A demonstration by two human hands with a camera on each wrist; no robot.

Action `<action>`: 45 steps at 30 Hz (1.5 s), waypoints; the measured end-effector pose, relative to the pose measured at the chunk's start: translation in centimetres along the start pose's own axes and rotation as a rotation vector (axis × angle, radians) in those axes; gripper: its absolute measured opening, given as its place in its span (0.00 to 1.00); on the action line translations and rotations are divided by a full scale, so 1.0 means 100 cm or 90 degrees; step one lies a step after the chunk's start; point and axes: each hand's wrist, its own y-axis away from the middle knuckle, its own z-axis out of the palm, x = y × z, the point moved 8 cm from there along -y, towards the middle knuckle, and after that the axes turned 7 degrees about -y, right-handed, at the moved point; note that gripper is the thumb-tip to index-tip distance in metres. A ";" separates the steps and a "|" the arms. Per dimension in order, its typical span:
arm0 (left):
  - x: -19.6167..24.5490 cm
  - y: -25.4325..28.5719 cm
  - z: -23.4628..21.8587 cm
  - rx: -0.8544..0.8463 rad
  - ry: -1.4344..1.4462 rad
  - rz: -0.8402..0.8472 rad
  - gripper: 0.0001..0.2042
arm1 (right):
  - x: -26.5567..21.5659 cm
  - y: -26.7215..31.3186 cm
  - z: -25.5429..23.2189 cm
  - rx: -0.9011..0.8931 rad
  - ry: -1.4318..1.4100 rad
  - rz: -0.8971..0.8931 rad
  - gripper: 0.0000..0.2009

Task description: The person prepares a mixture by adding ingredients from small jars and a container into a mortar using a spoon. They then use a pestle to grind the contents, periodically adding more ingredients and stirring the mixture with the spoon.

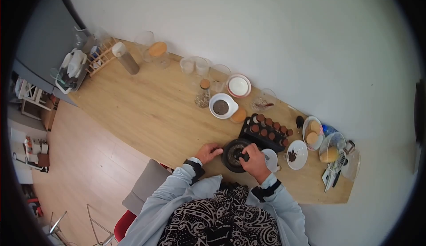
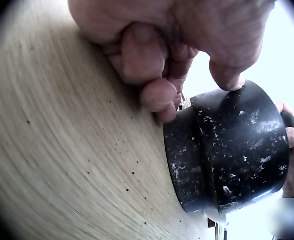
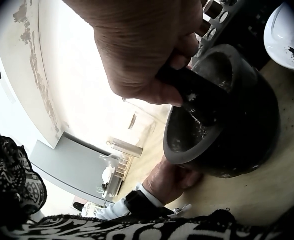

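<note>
A black stone mortar (image 2: pixel 242 145) flecked with white stands on the wooden table, crushed bits visible inside it. My right hand (image 1: pixel 256 164) grips the top of a dark pestle (image 3: pixel 209 100), whose lower end is down in the mortar's bowl. On the mortar's other side is my left hand (image 1: pixel 207 153). Its thumb tip touches the mortar's outer wall near the top, while the fingers (image 2: pixel 143 57) bend loosely by the base, close to the tabletop.
Behind the mortar is a black rack (image 1: pixel 266 132) of brown-capped vials. Rightward are a small white bowl (image 1: pixel 271 159), a white bowl (image 1: pixel 301 157) with dark bits and a wire basket (image 1: pixel 333 146). A lipped white bowl (image 1: pixel 232 105) and corked jar (image 1: pixel 202 98) stand further back.
</note>
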 end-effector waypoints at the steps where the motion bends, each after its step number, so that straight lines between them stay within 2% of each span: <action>1: -0.001 -0.001 -0.003 0.016 -0.010 0.004 0.18 | 0.002 0.000 -0.002 0.009 -0.003 0.011 0.17; 7: 0.002 0.000 -0.004 0.024 -0.069 -0.006 0.20 | 0.005 0.007 -0.005 0.020 -0.012 0.024 0.17; 9: 0.009 0.002 -0.003 0.024 -0.025 0.033 0.21 | 0.002 0.006 -0.002 0.023 -0.021 -0.003 0.17; 11: 0.004 0.001 -0.005 0.027 -0.037 0.018 0.21 | 0.002 0.004 -0.005 0.027 -0.018 0.008 0.17; 13: -0.006 -0.003 -0.001 -0.010 -0.090 -0.021 0.20 | 0.001 0.002 -0.006 0.025 -0.014 -0.025 0.17; 15: -0.006 -0.006 -0.003 0.034 -0.070 0.010 0.17 | 0.007 0.002 -0.004 0.020 -0.036 -0.014 0.16; 20: -0.011 -0.005 -0.002 0.072 -0.087 -0.014 0.11 | 0.006 -0.004 -0.003 -0.029 -0.032 -0.033 0.17; 27: -0.010 -0.004 -0.003 0.073 -0.111 -0.060 0.13 | 0.007 -0.009 -0.003 -0.041 -0.056 -0.034 0.16; 31: -0.015 -0.008 -0.001 0.024 -0.074 -0.118 0.17 | 0.003 -0.001 -0.002 -0.060 -0.012 -0.002 0.15; 33: -0.020 -0.005 0.002 -0.006 0.067 -0.196 0.20 | 0.000 -0.004 -0.003 -0.071 0.017 0.016 0.15; 34: -0.017 -0.005 0.006 -0.023 0.072 -0.196 0.20 | -0.001 0.000 -0.004 -0.084 0.040 0.014 0.14; 36: -0.015 -0.005 0.003 -0.069 0.208 -0.259 0.19 | 0.008 0.001 -0.008 -0.068 0.016 0.038 0.14; 39: 0.005 -0.007 -0.009 -0.081 0.158 -0.247 0.18 | 0.013 0.001 -0.011 -0.025 -0.035 0.072 0.14; 41: 0.017 -0.010 -0.013 -0.120 0.149 -0.222 0.16 | 0.008 0.009 -0.012 -0.021 0.057 0.119 0.14; 43: 0.028 -0.018 -0.012 -0.143 0.152 -0.181 0.14 | 0.006 0.013 -0.008 -0.013 0.064 0.167 0.14; 45: 0.043 -0.023 -0.011 -0.168 0.156 -0.188 0.12 | 0.000 0.012 -0.002 0.016 0.011 0.153 0.14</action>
